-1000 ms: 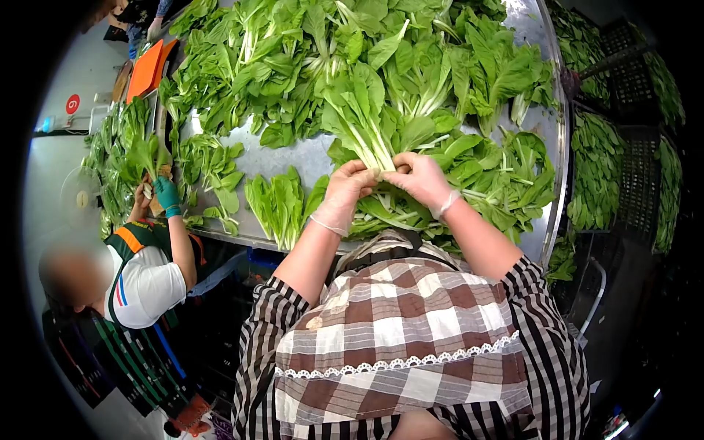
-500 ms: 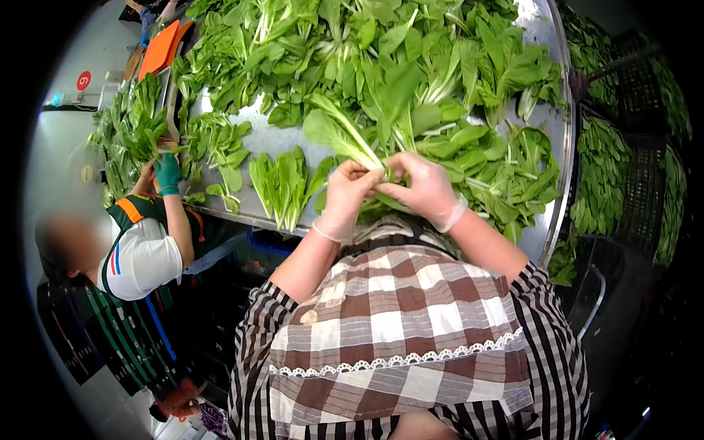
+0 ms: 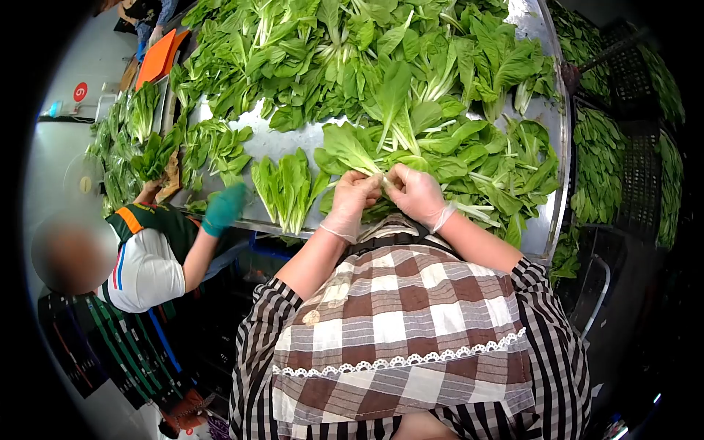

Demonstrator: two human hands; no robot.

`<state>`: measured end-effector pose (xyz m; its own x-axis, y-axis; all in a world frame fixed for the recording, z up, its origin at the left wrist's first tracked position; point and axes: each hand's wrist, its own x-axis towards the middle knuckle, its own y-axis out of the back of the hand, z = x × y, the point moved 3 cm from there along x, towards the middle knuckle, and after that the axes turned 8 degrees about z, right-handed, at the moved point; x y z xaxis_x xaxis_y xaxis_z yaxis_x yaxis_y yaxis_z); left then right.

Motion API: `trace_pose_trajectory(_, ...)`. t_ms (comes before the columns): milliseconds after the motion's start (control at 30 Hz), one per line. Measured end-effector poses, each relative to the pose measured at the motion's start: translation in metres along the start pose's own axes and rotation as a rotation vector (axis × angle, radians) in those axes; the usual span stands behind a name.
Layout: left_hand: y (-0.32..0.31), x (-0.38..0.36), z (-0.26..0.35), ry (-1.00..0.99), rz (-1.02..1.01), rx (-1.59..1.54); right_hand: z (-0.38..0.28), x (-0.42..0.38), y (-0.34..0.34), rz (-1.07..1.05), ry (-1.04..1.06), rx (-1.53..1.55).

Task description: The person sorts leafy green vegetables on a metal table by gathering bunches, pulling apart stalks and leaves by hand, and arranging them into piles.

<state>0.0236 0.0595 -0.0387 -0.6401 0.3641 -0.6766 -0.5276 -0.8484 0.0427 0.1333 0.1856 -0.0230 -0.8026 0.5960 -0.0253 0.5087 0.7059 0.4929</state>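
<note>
A leafy green with a pale stem (image 3: 347, 149) is held near its base by my left hand (image 3: 353, 198), fingers closed around the stem. Its leaves point up and to the left. My right hand (image 3: 416, 194) meets the left at the stem's base, thumb and fingers pinched; whatever lies between those fingertips is hidden. Both hands wear thin clear gloves. To the left of my hands, a small bunch of greens (image 3: 284, 189) lies on the metal table (image 3: 282, 139). More loose greens (image 3: 506, 165) spread to the right of my right hand.
A large heap of greens (image 3: 323, 66) covers the far part of the table. At left, a co-worker (image 3: 150, 257) wears a teal glove (image 3: 224, 209) near the table edge. Black crates (image 3: 638, 176) of greens stand at right. An orange board (image 3: 156, 59) is at far left.
The held green has tilted lower and leftward, and my right hand has shifted slightly left and closer to the left one. The co-worker's teal-gloved hand has swung right toward the table's front edge.
</note>
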Motion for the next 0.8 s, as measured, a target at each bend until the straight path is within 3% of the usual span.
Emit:
trace_pose_trajectory(100, 0.001, -0.002, 0.001, 0.057, 0.012, -0.033, 0.005, -0.006, -0.004, 0.011, -0.086, 0.19)
trace_pose_trajectory(300, 0.009, 0.005, -0.008, 0.1, -0.057, -0.163, 0.0, -0.017, -0.002, 0.014, -0.017, 0.242)
trace_pose_trajectory(400, 0.012, 0.002, -0.006, -0.01, -0.121, -0.251, 0.013, -0.023, -0.011, -0.08, -0.195, 0.683)
trace_pose_trajectory(567, 0.021, -0.011, -0.004, -0.171, -0.146, -0.263, 0.017, -0.027, -0.007, -0.183, -0.487, 1.025)
trace_pose_trajectory(800, 0.021, -0.025, -0.005, -0.237, -0.263, -0.336, 0.017, -0.022, -0.014, -0.273, -0.498, 0.861)
